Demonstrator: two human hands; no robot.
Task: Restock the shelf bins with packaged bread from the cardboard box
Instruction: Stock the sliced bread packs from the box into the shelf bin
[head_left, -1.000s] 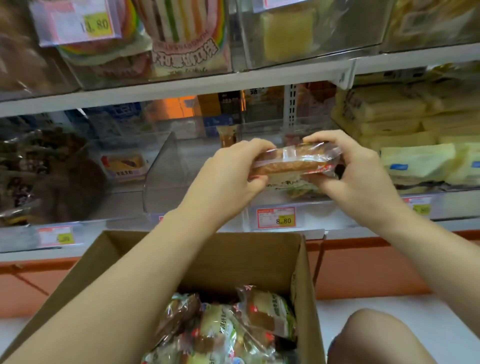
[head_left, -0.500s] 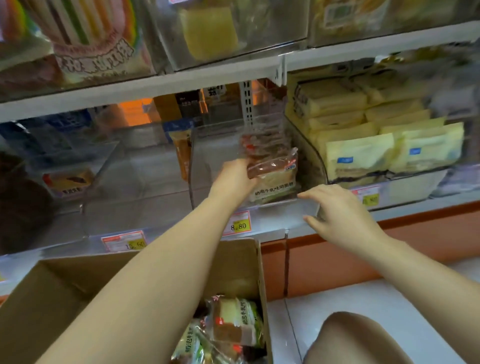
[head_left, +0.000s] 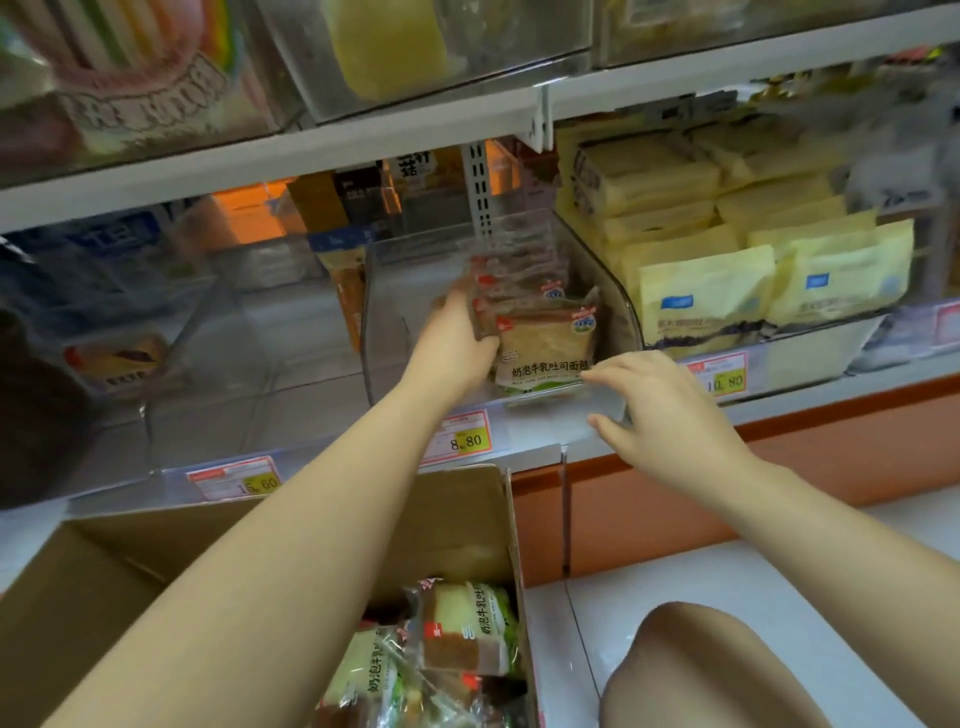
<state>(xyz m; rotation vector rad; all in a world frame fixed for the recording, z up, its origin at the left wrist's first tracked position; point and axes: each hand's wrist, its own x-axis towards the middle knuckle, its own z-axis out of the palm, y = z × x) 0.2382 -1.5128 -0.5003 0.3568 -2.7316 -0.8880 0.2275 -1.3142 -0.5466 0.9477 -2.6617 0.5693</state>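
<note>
A row of clear-wrapped toast bread packets (head_left: 545, 343) stands upright in a clear plastic shelf bin (head_left: 602, 410) on the middle shelf. My left hand (head_left: 457, 338) reaches into the bin and grips the left side of the front packets. My right hand (head_left: 654, 410) hovers at the bin's front right corner, fingers spread and holding nothing. Below, an open cardboard box (head_left: 457, 525) holds several more bread packets (head_left: 467, 634) in its right corner.
A bin of yellow bagged bread (head_left: 753, 280) sits to the right. A clear bin (head_left: 182, 332) to the left holds one packet. Price tags line the shelf edge (head_left: 467, 439). My knee (head_left: 701, 670) is at bottom right over white floor. Upper shelf bins hang overhead.
Both hands carried one packet to the bin. The right hand let go and dropped to the bin's front edge; the left hand pushed the packet in upright against the row.
</note>
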